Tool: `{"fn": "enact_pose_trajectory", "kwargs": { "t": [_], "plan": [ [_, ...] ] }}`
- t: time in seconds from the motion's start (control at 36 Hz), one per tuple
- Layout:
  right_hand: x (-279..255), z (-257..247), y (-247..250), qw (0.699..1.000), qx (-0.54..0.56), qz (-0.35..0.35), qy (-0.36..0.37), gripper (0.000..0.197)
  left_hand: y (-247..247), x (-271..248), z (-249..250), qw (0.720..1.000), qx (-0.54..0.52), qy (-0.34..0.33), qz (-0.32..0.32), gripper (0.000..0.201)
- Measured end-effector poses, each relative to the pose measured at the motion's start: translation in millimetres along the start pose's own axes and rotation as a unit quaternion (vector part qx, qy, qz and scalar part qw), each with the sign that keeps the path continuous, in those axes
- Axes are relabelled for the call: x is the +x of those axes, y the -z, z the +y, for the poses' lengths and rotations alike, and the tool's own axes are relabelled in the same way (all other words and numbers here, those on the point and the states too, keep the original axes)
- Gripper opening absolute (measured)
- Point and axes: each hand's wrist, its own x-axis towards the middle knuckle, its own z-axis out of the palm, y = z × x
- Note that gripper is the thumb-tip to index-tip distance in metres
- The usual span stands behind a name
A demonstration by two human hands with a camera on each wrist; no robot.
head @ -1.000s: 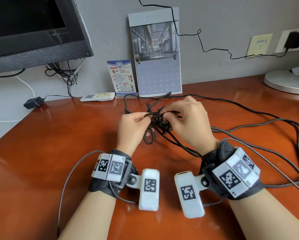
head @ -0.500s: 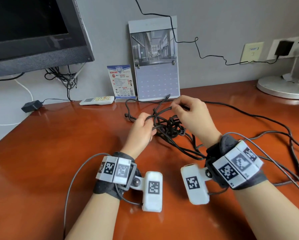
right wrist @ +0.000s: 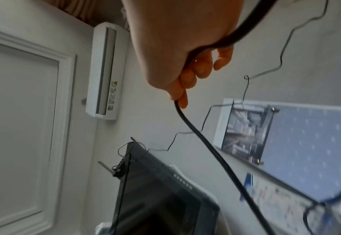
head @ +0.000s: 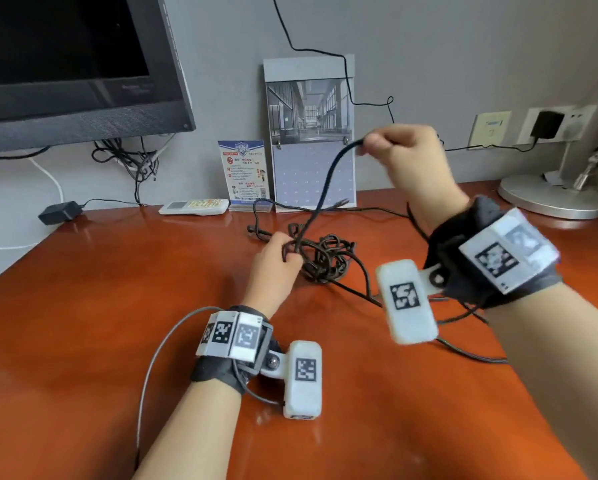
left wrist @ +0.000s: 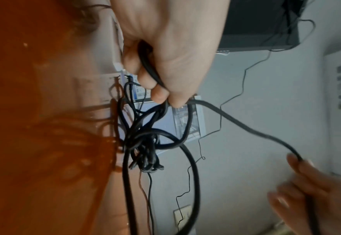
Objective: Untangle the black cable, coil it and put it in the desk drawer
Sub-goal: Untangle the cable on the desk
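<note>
The black cable [head: 327, 263] lies in a knotted bundle on the red-brown desk [head: 117, 306]. My left hand [head: 278, 258] grips strands at the bundle's left edge; in the left wrist view the left hand [left wrist: 165, 63] has its fingers curled round the black cable [left wrist: 145, 143]. My right hand [head: 403, 150] is raised above the desk and pinches one strand of the cable, which runs taut down to the knot. The right wrist view shows the right hand [right wrist: 185, 63] closed on that black cable [right wrist: 205, 143]. More cable trails off to the right. No drawer is in view.
A monitor [head: 69, 71] stands at the back left, with a calendar [head: 311, 133], a card [head: 243, 174] and a white remote [head: 195, 206] along the wall. A lamp base [head: 550, 199] sits at the back right. A power adapter [head: 60, 212] lies at the far left.
My right hand has lifted up and away from the bundle, drawing one strand out taut. My left hand has stayed at the knot, holding it down.
</note>
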Motion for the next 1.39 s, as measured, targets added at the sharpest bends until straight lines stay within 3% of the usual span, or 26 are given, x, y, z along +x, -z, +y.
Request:
{"fn": "enact_pose_trajectory", "kwargs": {
  "t": [0.14,0.22,0.25,0.31,0.36,0.44,0.53,0.58,0.67,0.78,0.83,0.97,1.03,1.11,1.17,1.25,1.39],
  "plan": [
    [26.3,3.1,24.9,0.996,-0.009,0.088,-0.018,0.018,3.3,3.7,-9.6,0.999,-0.021,0.036,0.013,0.02],
    [35.5,17.0,35.3,0.984,-0.153,0.09,-0.034,0.029,3.4,2.7,-8.1,0.999,-0.009,0.036,0.022,0.02],
    [35.6,21.1,36.7,0.966,-0.244,0.078,-0.043,0.033,3.6,2.4,-8.3,0.999,0.0,0.036,0.028,0.02],
    [28.6,22.2,32.8,0.894,-0.447,0.017,-0.028,0.039,4.0,2.5,-8.9,0.998,0.02,0.033,0.039,0.024],
    [16.4,19.5,24.3,0.829,-0.553,-0.061,0.06,0.049,3.5,3.1,-8.7,0.998,0.036,0.028,0.047,0.026],
    [-2.3,13.6,2.9,0.765,-0.584,-0.188,0.196,0.063,3.3,2.8,-6.3,0.997,0.048,0.022,0.05,0.026],
    [-16.3,8.3,-23.6,0.732,-0.559,-0.303,0.245,0.059,3.7,2.2,-5.0,0.997,0.063,0.018,0.052,0.023],
    [-22.3,7.9,-38.8,0.725,-0.545,-0.337,0.253,0.046,4.5,1.2,-3.7,0.997,0.062,0.019,0.052,0.019],
    [-26.1,10.0,-55.8,0.709,-0.561,-0.326,0.276,0.028,6.8,0.3,-2.1,0.997,0.057,0.019,0.049,0.018],
    [-26.9,8.4,-61.0,0.73,-0.554,-0.292,0.274,0.019,8.2,-0.4,0.3,0.997,0.05,0.022,0.045,0.019],
    [-23.8,5.1,-57.3,0.763,-0.521,-0.261,0.281,0.019,9.0,-1.0,-0.7,0.998,0.04,0.029,0.044,0.02],
    [4.9,-23.2,-38.2,0.896,-0.352,-0.089,0.255,0.018,10.0,-0.3,-15.4,0.997,-0.01,0.078,0.026,0.019],
    [18.6,-36.3,-27.8,0.926,-0.301,-0.016,0.228,0.019,10.5,-0.1,-17.5,0.995,-0.016,0.093,0.027,0.02],
    [34.7,-45.0,-9.8,0.944,-0.274,0.064,0.172,0.021,11.3,-0.1,-19.8,0.994,-0.033,0.1,0.037,0.02],
    [38.8,-43.0,-1.7,0.93,-0.337,0.069,0.133,0.023,11.6,-0.5,-21.2,0.993,-0.041,0.105,0.043,0.018],
    [29.6,-39.1,-0.5,0.873,-0.475,0.018,0.108,0.03,10.2,0.8,-21.6,0.992,-0.048,0.101,0.049,0.018],
    [-2.0,-34.5,-22.3,0.757,-0.564,-0.158,0.288,0.059,8.1,2.5,-20.9,0.995,-0.034,0.082,0.051,0.017]
  ]
}}
